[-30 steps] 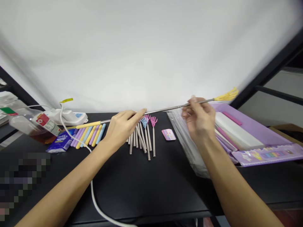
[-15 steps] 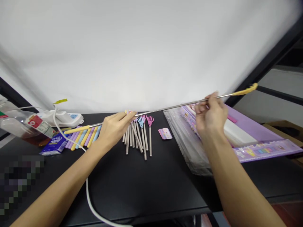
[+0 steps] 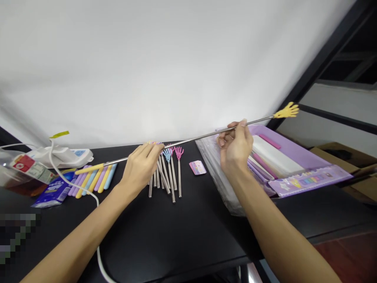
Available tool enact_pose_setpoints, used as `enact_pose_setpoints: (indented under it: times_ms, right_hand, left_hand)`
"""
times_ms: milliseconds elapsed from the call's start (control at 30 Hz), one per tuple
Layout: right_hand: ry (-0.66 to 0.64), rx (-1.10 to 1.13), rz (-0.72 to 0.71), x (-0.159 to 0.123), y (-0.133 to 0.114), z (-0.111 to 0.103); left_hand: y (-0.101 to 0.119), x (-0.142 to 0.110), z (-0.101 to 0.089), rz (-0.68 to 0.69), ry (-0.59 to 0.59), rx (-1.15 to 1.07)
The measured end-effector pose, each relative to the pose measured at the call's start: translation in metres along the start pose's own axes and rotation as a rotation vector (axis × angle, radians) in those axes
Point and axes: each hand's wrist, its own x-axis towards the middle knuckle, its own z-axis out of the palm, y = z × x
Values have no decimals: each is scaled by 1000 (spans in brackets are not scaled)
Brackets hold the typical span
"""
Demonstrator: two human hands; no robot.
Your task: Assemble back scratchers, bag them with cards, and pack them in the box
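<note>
A long back scratcher point(image 3: 191, 139) with a thin metal rod is held tilted above the table, its yellow hand-shaped head up at the right and its yellow handle low at the left. My left hand point(image 3: 141, 167) is closed round the rod near the handle side. Closer to the head, my right hand point(image 3: 237, 143) pinches the rod between thumb and fingers. Behind my left hand lie several metal rods point(image 3: 173, 184) with blue and pink hand-shaped heads. Left of it are several pastel handles point(image 3: 94, 181) in purple, yellow and blue.
Small pink cards point(image 3: 198, 168) lie mid-table. At the right are clear plastic bags point(image 3: 220, 184) and a purple package point(image 3: 306, 181). A blue packet point(image 3: 55, 190), a white power strip point(image 3: 67, 157), a bottle point(image 3: 22, 173) and a white cable point(image 3: 98, 236) occupy the left side.
The yellow head has turned so its spread fingers show, and it has shifted left in view. My right hand has come nearer my left; both still hold the rod. The camera view has shifted slightly.
</note>
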Motion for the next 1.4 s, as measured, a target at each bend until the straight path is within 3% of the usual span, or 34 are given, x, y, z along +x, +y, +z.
enact_pose_setpoints:
  times_ms: [100,300,533,733,933,1100,1400]
  right_hand:
    - [31,-12,-12,5,-2,-5]
    - [86,28,-29,7,3,-8]
    - [76,25,-15,-1,4,-5]
    - [259,55,-36,8,-4,-10]
    - [-70,64,92,-6,0,-1]
    - [76,105,79,1,-4,-4]
    - [-84,88,211,-10,2,-1]
  left_hand:
    - [-2,-2,2,-12,24,-24]
    - [5,3,-1,10,-68,-1]
    - [6,-3,5,20,-28,-72]
    - [10,14,8,61,-48,-27]
    - [12,30,11,82,-72,-59]
    - [3,18,6,76,-95,-6]
    - [-1,20,2,49,-87,19]
